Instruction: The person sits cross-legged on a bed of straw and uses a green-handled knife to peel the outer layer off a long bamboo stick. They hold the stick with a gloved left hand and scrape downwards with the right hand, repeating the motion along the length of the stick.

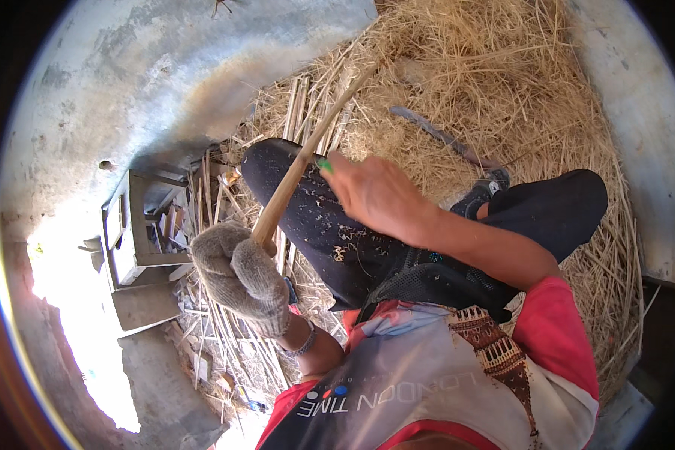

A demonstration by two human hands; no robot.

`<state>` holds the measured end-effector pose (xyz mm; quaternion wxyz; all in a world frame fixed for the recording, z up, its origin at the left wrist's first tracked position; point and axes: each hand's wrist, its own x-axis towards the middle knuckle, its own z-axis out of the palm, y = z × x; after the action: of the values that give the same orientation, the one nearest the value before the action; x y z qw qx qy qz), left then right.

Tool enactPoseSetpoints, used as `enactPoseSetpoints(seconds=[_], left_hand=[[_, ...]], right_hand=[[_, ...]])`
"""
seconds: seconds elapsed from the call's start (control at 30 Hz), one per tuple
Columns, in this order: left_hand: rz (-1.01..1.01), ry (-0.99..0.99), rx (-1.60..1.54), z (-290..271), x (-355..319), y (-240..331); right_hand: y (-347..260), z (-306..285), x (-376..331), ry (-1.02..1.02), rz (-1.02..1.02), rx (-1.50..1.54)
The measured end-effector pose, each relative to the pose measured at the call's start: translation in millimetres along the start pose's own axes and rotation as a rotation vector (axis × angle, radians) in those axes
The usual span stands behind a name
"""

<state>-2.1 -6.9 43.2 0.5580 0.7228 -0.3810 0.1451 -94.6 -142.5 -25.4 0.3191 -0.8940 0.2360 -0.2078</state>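
My left hand (240,274), in a grey knitted glove, is closed around the lower end of a long pale wooden stick (300,163). The stick slants up and away to the right, tapering to a thin far end above the straw. My bare right hand (375,193) is closed beside the stick's middle. A small green piece (324,164) shows at its fingertips; the rest of what it grips is hidden. Pale shavings are scattered over my dark trousers (330,232), under the stick.
Loose straw (495,67) covers the ground ahead and to the right. A dark stick (442,135) lies on it. Split canes (296,109) lie beyond my left knee. An open wooden frame box (139,232) stands at left, by a pale wall (127,82).
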Motion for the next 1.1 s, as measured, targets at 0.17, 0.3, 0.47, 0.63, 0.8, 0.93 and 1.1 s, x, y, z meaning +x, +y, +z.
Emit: enactPoseSetpoints(seconds=[0.17,0.3,0.47,0.63,0.8,0.93,1.1], left_hand=[[0.071,-0.013,-0.025,-3,-5,-5],[0.052,-0.023,-0.083,1,-4,-6],[0.047,-0.062,-0.043,-3,-5,-6],[0.015,-0.021,-0.053,5,-4,3],[0.031,-0.019,-0.045,-3,-9,-6],[-0.018,-0.005,-0.054,3,-2,5],[-0.058,0.033,-0.048,11,-5,6]], right_hand=[[-9,1,-9,0.083,-0.053,-0.013],[11,9,-6,0.128,-0.044,-0.012],[35,5,4,0.021,0.037,0.013],[41,8,5,0.039,0.012,0.069],[53,12,14,0.145,-0.046,-0.049],[79,36,25,0.069,-0.011,-0.002],[130,39,46,0.022,0.251,-0.06]])
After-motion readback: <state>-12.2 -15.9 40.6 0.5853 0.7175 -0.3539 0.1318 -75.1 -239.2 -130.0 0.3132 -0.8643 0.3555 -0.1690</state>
